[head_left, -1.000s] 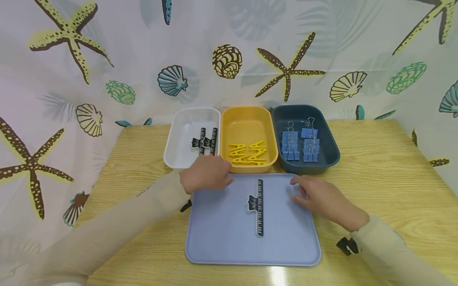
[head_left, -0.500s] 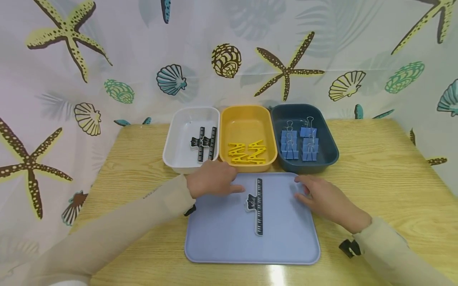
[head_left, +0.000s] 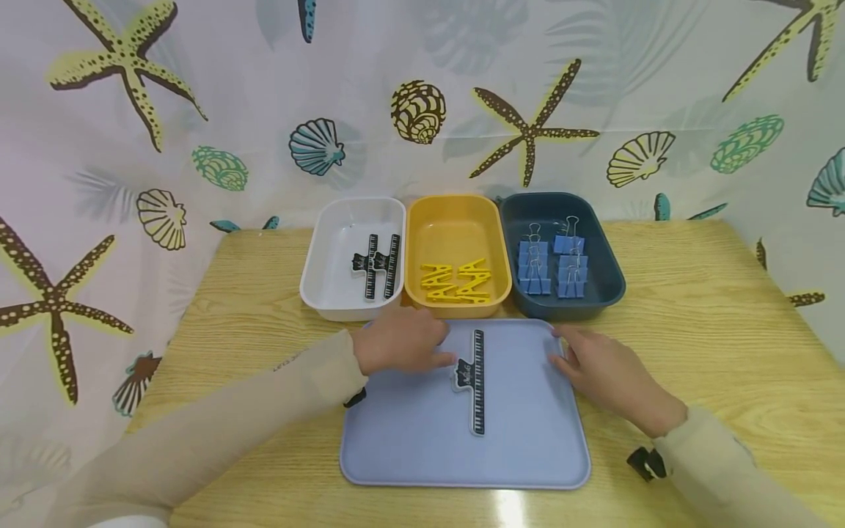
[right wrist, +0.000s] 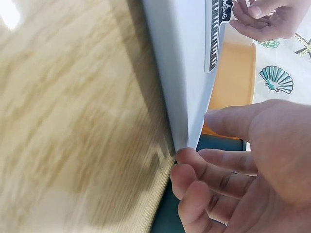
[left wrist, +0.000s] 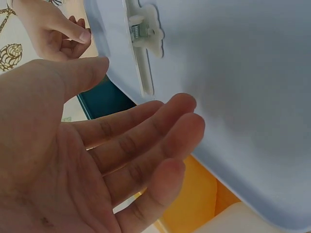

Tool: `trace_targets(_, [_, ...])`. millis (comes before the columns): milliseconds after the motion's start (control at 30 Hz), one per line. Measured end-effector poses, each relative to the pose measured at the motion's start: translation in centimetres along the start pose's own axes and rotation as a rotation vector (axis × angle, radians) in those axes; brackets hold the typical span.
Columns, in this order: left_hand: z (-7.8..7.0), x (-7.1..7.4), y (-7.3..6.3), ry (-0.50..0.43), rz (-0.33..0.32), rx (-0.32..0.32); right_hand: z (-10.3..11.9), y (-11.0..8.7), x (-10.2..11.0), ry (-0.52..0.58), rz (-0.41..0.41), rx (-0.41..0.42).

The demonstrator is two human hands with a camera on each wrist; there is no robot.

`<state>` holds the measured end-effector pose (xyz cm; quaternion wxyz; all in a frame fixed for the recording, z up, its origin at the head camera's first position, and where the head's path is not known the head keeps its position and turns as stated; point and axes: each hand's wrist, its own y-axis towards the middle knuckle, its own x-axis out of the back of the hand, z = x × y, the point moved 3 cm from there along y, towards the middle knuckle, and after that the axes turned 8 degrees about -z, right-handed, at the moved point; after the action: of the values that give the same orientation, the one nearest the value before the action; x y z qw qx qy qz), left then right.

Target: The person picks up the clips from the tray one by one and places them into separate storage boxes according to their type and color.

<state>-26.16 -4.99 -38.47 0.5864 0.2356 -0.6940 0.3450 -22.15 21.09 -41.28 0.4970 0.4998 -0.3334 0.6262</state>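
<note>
A long clip (head_left: 478, 383) with a piano-key pattern lies lengthwise on the light blue tray (head_left: 409, 447). My left hand (head_left: 404, 341) is over the tray's far left part, thumb toward the clip. In the left wrist view its fingers (left wrist: 165, 141) are loosely bent and hold nothing; the clip's spring side (left wrist: 141, 34) shows beyond. At the tray's far right corner is my right hand (head_left: 614, 374). The right wrist view puts its thumb over the tray (right wrist: 177, 73) and its fingertips (right wrist: 187, 158) beside the outer rim; whether they touch it I cannot tell.
Behind the tray stand three bins side by side: a white one (head_left: 330, 293) with two similar piano-key clips, a yellow one (head_left: 455, 220) with several yellow clothespins, and a dark blue one (head_left: 604, 293) with several blue binder clips. A patterned curtain (head_left: 370, 88) hangs behind.
My left hand has drawn back from the front of the white bin, over the tray and nearer the clip. My right hand has shifted slightly right. The clip has stayed put.
</note>
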Motion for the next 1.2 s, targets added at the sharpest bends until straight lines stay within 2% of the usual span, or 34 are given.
trace_targets(333, [-1.1, -0.7, 0.2, -0.078, -0.027, -0.075, -0.2, -0.5, -0.6, 0.000, 0.007, -0.004])
trace_targets(533, [-1.5, -1.2, 0.3, -0.066, -0.065, -0.096, -0.2, -0.5, -1.0, -0.006, 0.009, 0.020])
trace_targets(767, [-1.9, -1.7, 0.4, -0.075, -0.046, -0.105, -0.2, -0.6, -1.1, 0.023, 0.038, 0.032])
trace_targets(1033, [-2.2, -2.0, 0.4, -0.021, -0.079, -0.124, -0.1, -0.6, -1.2, 0.001, 0.050, 0.040])
trace_targets(1200, [-2.3, -2.1, 0.5, -0.031, -0.072, -0.141, -0.1, -0.6, -1.2, -0.002, 0.062, 0.031])
